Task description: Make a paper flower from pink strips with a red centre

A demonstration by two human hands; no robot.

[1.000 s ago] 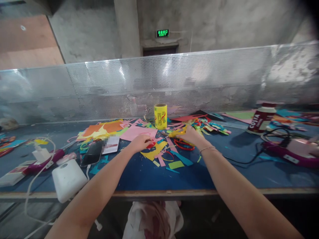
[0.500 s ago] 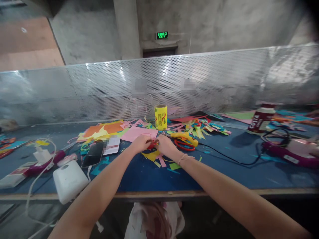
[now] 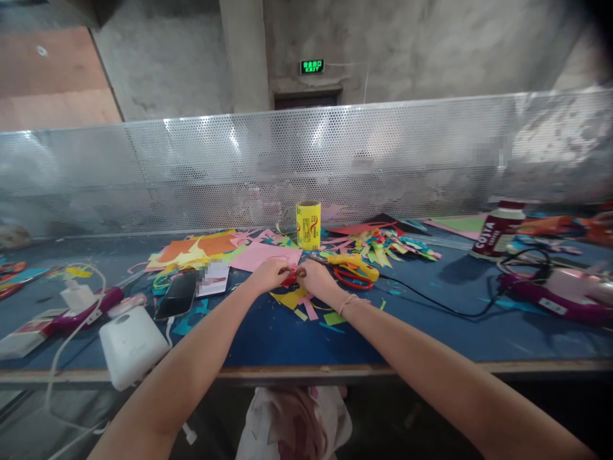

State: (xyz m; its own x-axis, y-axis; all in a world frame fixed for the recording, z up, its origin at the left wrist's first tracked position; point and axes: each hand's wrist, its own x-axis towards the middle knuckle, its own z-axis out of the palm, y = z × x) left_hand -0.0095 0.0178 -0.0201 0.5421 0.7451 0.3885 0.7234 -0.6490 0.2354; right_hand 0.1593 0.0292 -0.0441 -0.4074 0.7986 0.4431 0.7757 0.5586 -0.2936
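Observation:
Both hands meet over the middle of the blue table, fingers closed around a small red piece (image 3: 289, 277) that looks like folded paper. My left hand (image 3: 269, 275) pinches its left side; my right hand (image 3: 318, 280) grips the right side and hides part of it. Yellow, pink and green paper scraps (image 3: 311, 309) lie just below the fingers. A pink paper sheet (image 3: 256, 255) is behind my left hand. Beside my right hand rest scissors (image 3: 357, 267) with yellow and red-orange handles. A yellow tape roll (image 3: 308, 225) stands upright behind the hands.
Left of my arms lie a phone (image 3: 176, 296), a card (image 3: 213, 280), a white charger box (image 3: 132, 345) and cables. Cut paper strips (image 3: 385, 248) are heaped behind the scissors. A Costa bottle (image 3: 498, 231) and a purple tool (image 3: 550, 298) sit at right, near another person's hand (image 3: 604, 223).
My hands stay together on the red piece with only slight finger movement. The view shifts a little. At the far right, the other person's hand has come further into view with orange material.

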